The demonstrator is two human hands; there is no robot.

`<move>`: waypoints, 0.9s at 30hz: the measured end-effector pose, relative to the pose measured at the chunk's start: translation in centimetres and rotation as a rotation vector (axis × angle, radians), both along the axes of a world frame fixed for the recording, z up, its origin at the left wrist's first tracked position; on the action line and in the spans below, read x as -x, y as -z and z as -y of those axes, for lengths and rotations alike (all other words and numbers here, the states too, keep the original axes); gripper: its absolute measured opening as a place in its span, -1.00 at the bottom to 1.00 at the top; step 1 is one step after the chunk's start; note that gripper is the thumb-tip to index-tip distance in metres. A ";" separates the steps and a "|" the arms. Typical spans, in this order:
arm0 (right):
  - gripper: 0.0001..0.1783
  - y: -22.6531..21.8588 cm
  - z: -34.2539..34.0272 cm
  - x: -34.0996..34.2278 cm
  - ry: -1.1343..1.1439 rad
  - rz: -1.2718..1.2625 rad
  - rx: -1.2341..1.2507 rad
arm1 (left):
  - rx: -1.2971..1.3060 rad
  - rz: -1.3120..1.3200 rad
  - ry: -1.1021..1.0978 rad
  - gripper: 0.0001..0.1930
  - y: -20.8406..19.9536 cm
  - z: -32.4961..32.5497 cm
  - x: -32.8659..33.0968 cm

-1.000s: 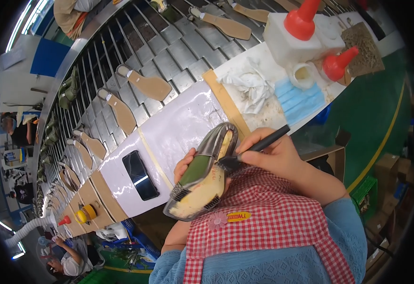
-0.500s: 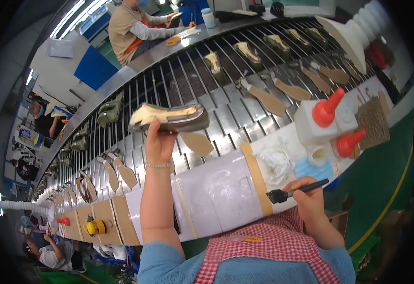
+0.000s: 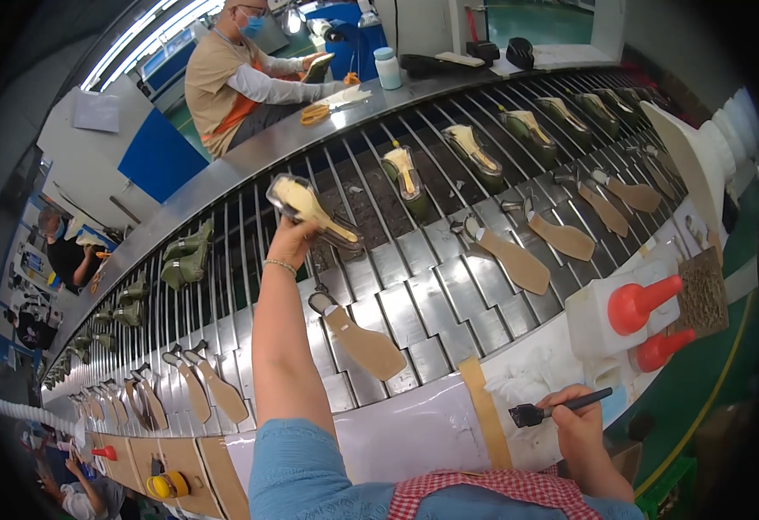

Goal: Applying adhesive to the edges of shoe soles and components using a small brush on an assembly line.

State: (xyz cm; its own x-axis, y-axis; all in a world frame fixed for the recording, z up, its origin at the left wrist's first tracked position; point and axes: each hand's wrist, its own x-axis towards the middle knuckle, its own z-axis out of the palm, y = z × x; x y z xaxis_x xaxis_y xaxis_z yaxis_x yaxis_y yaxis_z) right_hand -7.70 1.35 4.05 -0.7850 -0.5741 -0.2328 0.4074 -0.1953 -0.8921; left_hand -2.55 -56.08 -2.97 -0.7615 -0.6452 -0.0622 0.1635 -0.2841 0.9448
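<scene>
Out over the slatted conveyor (image 3: 444, 295), my left hand (image 3: 295, 243) is closed around a shoe upper (image 3: 303, 199). Its cream underside faces up and its long end slants toward the right. My right hand (image 3: 579, 425) grips a brush (image 3: 583, 399) by its black handle, the dark bristles pointing left above the white worktop. Below the held shoe lies a tan insole (image 3: 362, 342) with a dark heel piece on the metal plates. Whether the shoe touches the conveyor bars I cannot tell.
Several olive shoe uppers (image 3: 405, 182) stand along the far bars, with tan insoles (image 3: 518, 260) on the plates. White bottles with red nozzles (image 3: 644, 305) stand at right beside a white duct (image 3: 726, 139). Across the line sits a co-worker (image 3: 241, 82). A yellow tape roll (image 3: 168, 484) lies lower left.
My left hand has carried the shoe farther out over the conveyor and swung it, so its long end slants down to the right. The right hand still holds the brush. The view has shifted.
</scene>
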 end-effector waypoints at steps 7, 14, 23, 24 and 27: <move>-0.74 -0.1 0.8 0.3 0.004 -0.095 -0.008 | -0.032 0.244 -0.291 -0.39 0.0 0.2 -0.8; -0.71 -1.3 -2.7 0.4 0.115 -0.240 0.144 | 0.463 0.406 0.028 -0.49 -5.3 -14.1 -4.3; -0.74 -3.1 -9.8 -3.8 0.123 -0.255 0.329 | 1.256 0.130 0.569 -0.48 -3.3 -43.0 -3.2; -0.74 -3.4 -10.5 -4.1 0.118 -0.257 0.336 | 1.365 0.198 0.538 -0.51 -2.6 -44.7 -3.1; -0.73 -3.6 -12.9 -4.6 0.074 -0.308 0.345 | 1.480 0.261 0.479 -0.56 -0.7 -44.5 -4.0</move>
State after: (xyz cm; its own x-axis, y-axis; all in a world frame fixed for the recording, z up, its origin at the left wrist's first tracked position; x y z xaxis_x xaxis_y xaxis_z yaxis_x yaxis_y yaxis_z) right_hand -3.13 14.24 7.64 -0.8292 -0.5172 0.2121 0.1081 -0.5206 -0.8470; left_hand 1.44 -11.58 -2.24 -0.9741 0.0371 0.2229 0.1278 0.9041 0.4078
